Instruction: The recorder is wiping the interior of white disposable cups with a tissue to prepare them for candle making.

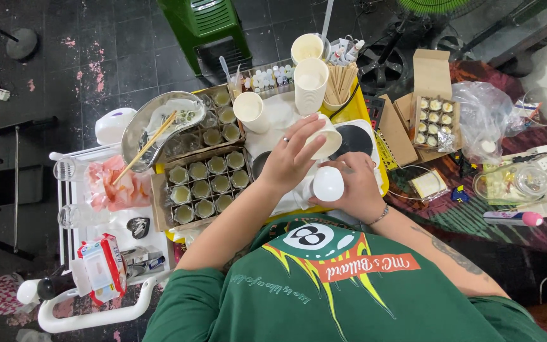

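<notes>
- We note a green short-sleeved T-shirt (pixel 324 297) covering the torso and upper arms.
- We record a printed graphic (pixel 324 256) on it: a black billiard ball in a white oval, yellow-green flame shapes spreading from it, and an orange banner with white script.
- We see a line of pale script running across the cloth beside the graphic.
- We find a dark ring (pixel 285 139) on a finger of the left hand (pixel 292 158).
- We find a thin beaded bracelet (pixel 380 217) at the wrist of the right hand (pixel 356 190).
- We observe dark tattoo markings (pixel 454 254) along the right forearm.
</notes>
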